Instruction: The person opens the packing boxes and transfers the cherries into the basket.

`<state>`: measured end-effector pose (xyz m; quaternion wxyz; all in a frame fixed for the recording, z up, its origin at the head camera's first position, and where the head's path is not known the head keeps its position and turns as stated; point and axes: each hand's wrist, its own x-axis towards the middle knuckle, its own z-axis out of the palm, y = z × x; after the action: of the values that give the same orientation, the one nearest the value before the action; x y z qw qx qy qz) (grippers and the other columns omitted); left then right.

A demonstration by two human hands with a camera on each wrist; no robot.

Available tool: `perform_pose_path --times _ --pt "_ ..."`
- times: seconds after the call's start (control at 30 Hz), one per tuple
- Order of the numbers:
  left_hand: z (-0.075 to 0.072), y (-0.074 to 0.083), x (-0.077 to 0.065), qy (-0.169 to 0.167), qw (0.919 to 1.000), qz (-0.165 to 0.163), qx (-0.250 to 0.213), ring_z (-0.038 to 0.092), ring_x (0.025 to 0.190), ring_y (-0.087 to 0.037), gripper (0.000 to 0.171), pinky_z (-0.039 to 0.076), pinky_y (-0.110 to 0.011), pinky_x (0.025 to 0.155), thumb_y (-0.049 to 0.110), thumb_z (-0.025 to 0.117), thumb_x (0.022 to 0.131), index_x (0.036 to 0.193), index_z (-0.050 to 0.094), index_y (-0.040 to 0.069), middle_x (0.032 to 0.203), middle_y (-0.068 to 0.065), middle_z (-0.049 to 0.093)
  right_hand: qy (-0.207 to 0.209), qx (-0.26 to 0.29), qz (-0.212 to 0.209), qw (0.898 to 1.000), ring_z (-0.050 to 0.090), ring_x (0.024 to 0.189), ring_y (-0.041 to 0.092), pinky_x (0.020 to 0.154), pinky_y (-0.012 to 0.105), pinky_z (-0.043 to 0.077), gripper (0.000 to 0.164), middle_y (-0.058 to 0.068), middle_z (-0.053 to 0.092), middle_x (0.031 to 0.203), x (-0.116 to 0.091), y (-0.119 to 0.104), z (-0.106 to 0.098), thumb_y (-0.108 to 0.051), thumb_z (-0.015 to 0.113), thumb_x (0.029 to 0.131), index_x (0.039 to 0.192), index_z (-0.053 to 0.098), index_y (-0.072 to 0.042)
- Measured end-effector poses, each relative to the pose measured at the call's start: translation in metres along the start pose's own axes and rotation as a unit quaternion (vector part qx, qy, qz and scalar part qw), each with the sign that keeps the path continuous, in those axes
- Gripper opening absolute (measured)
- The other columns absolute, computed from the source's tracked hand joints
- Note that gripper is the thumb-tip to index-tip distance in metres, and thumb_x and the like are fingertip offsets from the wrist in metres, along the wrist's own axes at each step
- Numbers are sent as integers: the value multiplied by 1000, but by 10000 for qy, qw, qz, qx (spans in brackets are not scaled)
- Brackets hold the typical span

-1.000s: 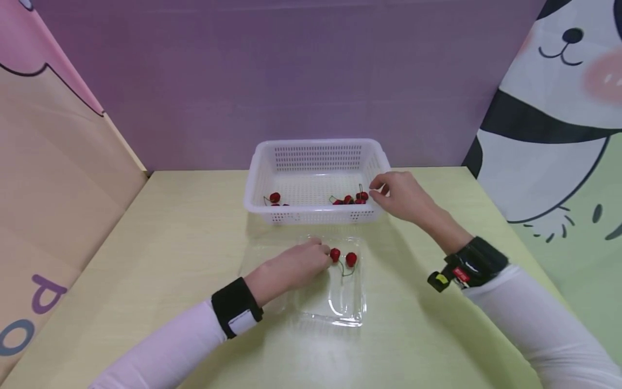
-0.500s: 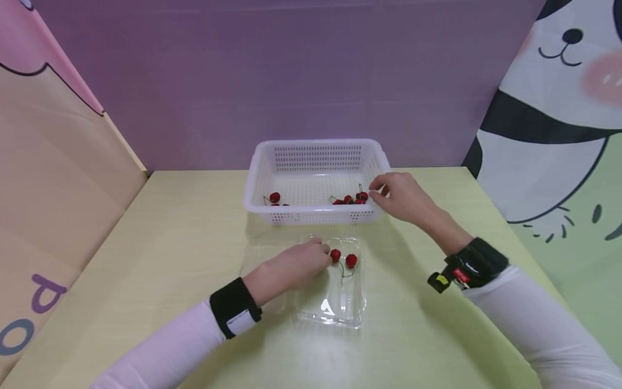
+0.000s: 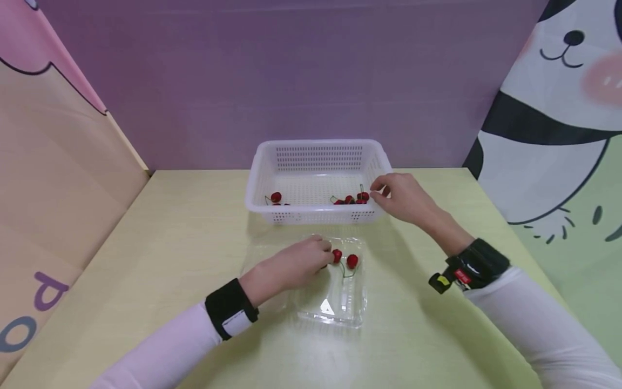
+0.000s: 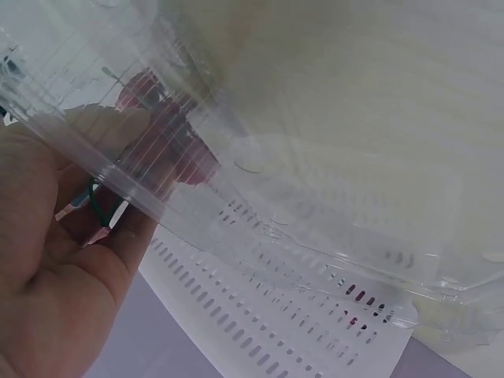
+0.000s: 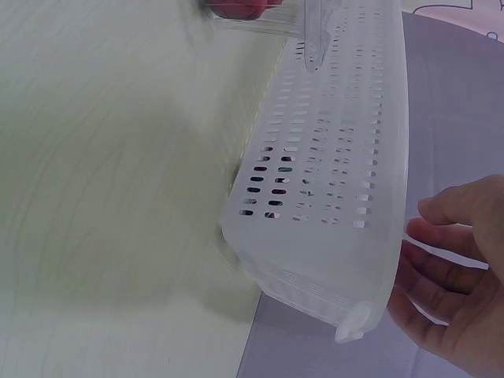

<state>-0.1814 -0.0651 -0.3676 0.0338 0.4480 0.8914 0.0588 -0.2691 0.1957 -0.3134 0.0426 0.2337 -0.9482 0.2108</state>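
Note:
In the head view my left hand (image 3: pixel 293 265) reaches into a clear plastic box (image 3: pixel 330 319). Thumb and fingers pinch a red cherry (image 4: pixel 189 161), seen through the box's wall in the left wrist view; a green stem (image 4: pixel 98 206) trails inside the hand. Two cherries with joined stems lie in the box by the fingertips, the right one (image 3: pixel 352 261) farther off. My right hand (image 3: pixel 400 197) hovers at the right rim of a white perforated basket (image 3: pixel 316 208), fingers loosely bent and holding nothing. Its fingertips are right by the rim in the right wrist view.
Inside the basket, one group of cherries (image 3: pixel 350 200) sits at the front right and a few more cherries (image 3: pixel 276 197) at the front left. The basket stands at the back of the pale table (image 3: pixel 194 227), close to the purple backdrop (image 3: pixel 291 70).
My left hand has shifted slightly, and a bit of dark red now shows beneath its fingers. The right hand stays at the basket's rim.

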Motion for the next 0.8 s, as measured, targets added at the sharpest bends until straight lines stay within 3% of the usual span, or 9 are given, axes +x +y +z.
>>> perform_pose_path --times 0.43,0.8 --pt "-4 -9 -10 463 9985 117 -279 56 93 -18 20 51 -29 86 -6 70 87 104 74 4 98 -2 63 269 -11 -155 9995 66 86 27 66 37 52 16 14 72 99 -6 3 2 -8 65 97 106 74 1" --pt "-21 -19 -20 1417 9876 534 -404 62 99 -24 25 53 -32 89 -10 70 83 106 74 1 104 -8 69 593 -23 -404 9974 60 77 23 61 35 48 13 10 70 93 -11 2 2 -8 67 96 104 74 0"
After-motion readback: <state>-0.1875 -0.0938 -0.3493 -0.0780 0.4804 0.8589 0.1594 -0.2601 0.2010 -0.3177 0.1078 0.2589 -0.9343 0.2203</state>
